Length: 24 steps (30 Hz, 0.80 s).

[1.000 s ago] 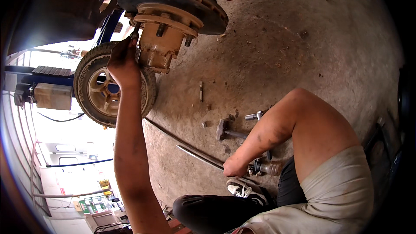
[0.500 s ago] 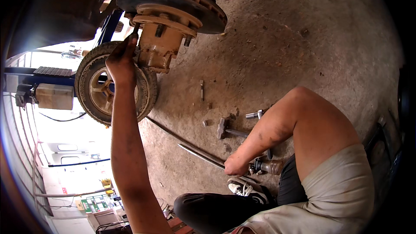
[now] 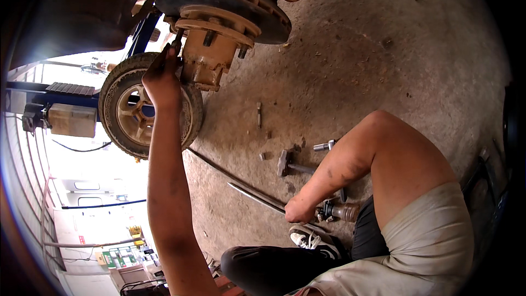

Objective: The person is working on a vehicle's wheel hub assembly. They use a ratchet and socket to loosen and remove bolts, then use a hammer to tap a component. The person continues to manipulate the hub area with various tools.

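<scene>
In the upper left, my left hand point(image 3: 163, 79) reaches up to the rusty wheel hub point(image 3: 204, 57). Its fingers close around a dark wheel stud point(image 3: 178, 37) at the flange's left side; the fingertips are partly in shadow. Two more studs stick out of the flange, with the brake disc point(image 3: 230, 8) above. Low in the middle, my right hand point(image 3: 299, 210) is closed, its fingers curled out of sight. A long metal bar point(image 3: 255, 194) passes behind it; whether the hand grips the bar or anything else is hidden.
A wheel with a tyre point(image 3: 123, 107) stands behind my left forearm. On the concrete floor lie a hammer point(image 3: 285, 163), a socket tool point(image 3: 323, 146), a small slim metal piece point(image 3: 259, 115) and a cylindrical part point(image 3: 344, 211). A blue lift arm point(image 3: 52, 98) is at left.
The hub, disc and wheel sit slightly farther right in the picture, and my left hand shifts right with them, still at the stud. My right hand stays almost still.
</scene>
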### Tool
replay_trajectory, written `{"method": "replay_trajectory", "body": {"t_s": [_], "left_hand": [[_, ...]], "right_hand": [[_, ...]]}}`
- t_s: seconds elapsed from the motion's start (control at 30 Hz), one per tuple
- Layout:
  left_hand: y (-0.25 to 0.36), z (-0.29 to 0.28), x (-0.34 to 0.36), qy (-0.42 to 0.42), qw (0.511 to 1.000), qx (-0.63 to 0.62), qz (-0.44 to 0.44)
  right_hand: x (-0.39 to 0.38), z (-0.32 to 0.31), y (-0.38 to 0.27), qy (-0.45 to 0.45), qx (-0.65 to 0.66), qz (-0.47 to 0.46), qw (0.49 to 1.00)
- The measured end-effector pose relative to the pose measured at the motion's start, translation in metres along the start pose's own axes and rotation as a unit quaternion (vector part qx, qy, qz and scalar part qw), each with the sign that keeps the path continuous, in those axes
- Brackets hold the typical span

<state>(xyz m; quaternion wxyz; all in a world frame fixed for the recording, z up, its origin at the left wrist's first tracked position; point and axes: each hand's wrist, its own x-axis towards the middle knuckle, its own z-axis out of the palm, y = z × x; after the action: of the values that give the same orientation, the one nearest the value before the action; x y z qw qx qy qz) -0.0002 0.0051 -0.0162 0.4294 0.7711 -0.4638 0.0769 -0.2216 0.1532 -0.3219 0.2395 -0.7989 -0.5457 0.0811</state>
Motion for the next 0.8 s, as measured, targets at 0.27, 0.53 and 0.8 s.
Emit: {"method": "replay_trajectory", "body": {"t_s": [0.27,0.53,0.8], "left_hand": [[-0.019,-0.017,0.015,-0.094,0.98,-0.111,-0.137],[-0.003,-0.002,0.008,-0.042,0.994,-0.066,-0.076],[-0.012,-0.025,0.006,-0.063,0.99,0.119,0.049]], "right_hand": [[-0.008,-0.004,-0.002,0.008,0.01,0.02,1.0],[-0.062,-0.057,-0.025,-0.01,0.181,0.15,0.972],[-0.192,-0.238,-0.128,0.026,0.676,0.413,0.609]]}}
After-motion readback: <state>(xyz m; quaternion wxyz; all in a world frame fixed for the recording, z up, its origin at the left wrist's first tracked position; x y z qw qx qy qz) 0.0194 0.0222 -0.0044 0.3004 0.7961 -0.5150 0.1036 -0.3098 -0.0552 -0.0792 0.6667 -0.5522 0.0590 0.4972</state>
